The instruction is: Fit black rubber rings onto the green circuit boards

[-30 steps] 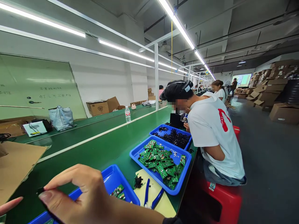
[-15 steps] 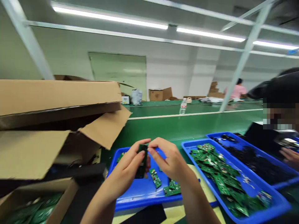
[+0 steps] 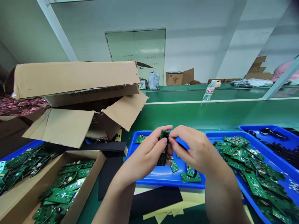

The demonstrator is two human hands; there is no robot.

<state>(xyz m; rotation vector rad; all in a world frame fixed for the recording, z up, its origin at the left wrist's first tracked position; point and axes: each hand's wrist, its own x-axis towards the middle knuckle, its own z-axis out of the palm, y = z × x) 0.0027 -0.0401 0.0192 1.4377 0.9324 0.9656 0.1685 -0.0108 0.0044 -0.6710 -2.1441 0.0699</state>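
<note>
Over a blue plastic tray (image 3: 149, 175), the left hand (image 3: 144, 154) and right hand (image 3: 196, 150) pinch one dark green circuit board (image 3: 163, 158) in a tight fingertip grip.

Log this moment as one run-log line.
left hand: holds green circuit board | right hand: holds same board | above blue tray

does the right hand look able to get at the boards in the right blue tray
Likely yes: the right hand sits beside that blue tray, nothing between, though its fingers are on a dark circuit board.
</note>
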